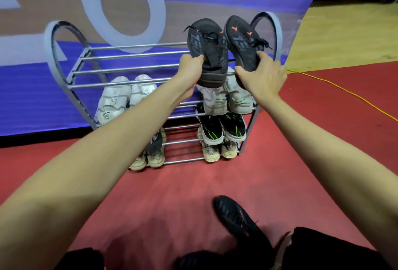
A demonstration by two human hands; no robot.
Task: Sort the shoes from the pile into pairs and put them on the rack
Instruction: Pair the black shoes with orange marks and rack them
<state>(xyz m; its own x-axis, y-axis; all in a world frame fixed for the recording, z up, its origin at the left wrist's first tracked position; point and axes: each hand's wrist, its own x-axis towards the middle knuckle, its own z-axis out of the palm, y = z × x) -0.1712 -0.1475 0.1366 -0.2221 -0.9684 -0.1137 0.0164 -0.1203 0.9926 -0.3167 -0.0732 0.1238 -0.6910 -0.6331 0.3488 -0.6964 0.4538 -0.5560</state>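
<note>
A grey metal shoe rack [120, 68] with several tiers stands against a blue banner. My left hand [190, 69] grips the heel of a black sneaker [206, 47] with orange marks. My right hand [261, 73] grips the heel of its matching black sneaker [241, 41]. Both shoes point toes away over the right end of the top tier. Lower tiers hold a white pair [127, 95] at left, a white-green pair [228, 99], a black-green pair [224, 129], and beige pairs [217, 151] at the bottom.
One black shoe [239, 218] lies on the red floor near my legs. A yellow cable [344, 93] runs across the floor at right. A wooden platform [344, 37] rises behind the rack's right side. The top tier's left part holds nothing.
</note>
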